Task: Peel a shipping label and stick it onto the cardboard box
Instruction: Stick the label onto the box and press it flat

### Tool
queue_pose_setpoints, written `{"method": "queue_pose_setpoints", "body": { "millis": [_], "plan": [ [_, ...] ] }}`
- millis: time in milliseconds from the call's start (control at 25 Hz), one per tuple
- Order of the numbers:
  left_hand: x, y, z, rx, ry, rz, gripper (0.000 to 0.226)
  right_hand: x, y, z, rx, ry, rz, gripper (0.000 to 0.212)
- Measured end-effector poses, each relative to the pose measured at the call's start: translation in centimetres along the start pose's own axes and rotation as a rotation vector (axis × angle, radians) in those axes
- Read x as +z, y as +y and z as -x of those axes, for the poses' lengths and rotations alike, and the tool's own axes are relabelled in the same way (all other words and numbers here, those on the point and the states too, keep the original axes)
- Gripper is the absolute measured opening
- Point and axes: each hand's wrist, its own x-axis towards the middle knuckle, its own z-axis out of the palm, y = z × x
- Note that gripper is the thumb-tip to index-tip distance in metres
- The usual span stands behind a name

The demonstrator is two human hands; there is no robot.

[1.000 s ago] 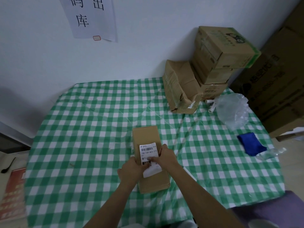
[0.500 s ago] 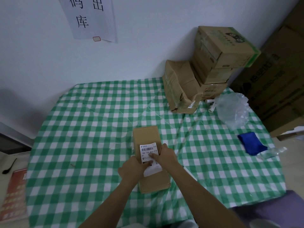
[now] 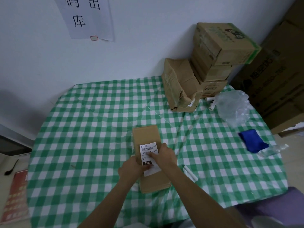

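On the green-checked bench (image 3: 85, 145), near its front edge, a long cardboard box (image 3: 145, 135) was laid flat with a shipping label (image 3: 148, 150) on its top face. The label was pressed down by the right hand (image 3: 164, 154), fingers (image 3: 150, 154) extended flat across the print, nothing gripped. The box's left edge was steadied by the left hand (image 3: 130, 170), fingers curled against it; grip extent couldn't be determined. Stacked cartons (image 3: 210, 63) sat at the far right.
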Motion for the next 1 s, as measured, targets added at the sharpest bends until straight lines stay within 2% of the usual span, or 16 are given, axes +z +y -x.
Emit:
{"method": "queue_pose_setpoints", "body": {
  "millis": [80, 320, 480, 760, 1000],
  "plan": [
    [0.1, -0.2, 0.0, 0.002, 0.016, -0.010, 0.062, 0.1, -0.2, -0.1, 0.015, 0.016, 0.020, 0.071],
    [0.5, -0.3, 0.1, 0.023, 0.030, -0.040, 0.061, 0.2, 0.0, 0.0, 0.013, 0.021, 0.032, 0.076],
    [0.4, -0.2, -0.2, 0.026, 0.036, -0.110, 0.072, -0.8, -0.3, -1.0, 0.043, -0.029, 0.090, 0.080],
    [0.5, -0.1, -0.5, 0.030, 0.049, -0.155, 0.064, -1.9, -0.5, -2.0, 0.003, -0.110, 0.110, 0.075],
    [0.7, -0.4, -0.6, 0.036, 0.059, -0.153, 0.067, -2.1, -0.6, -1.8, -0.001, -0.115, 0.150, 0.066]
  ]
}}
